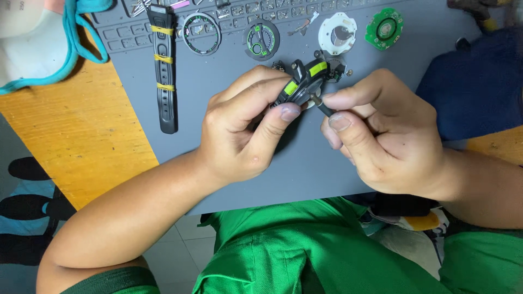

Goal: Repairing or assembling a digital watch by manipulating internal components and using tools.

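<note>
My left hand (248, 128) grips a black watch case with lime-green accents (305, 81), held above the grey work mat (229, 130). My right hand (384, 130) pinches a thin dark tool (322, 106) whose tip touches the side of the case. The tool's handle is hidden inside my fingers.
On the mat lie a black strap with yellow bands (165, 68), a thin bezel ring (202, 34), a round dial with green marks (261, 40), a white round holder (338, 32) and a green circuit module (384, 28). An orange wooden table (71, 130) lies left; a dark blue cloth (474, 81) lies right.
</note>
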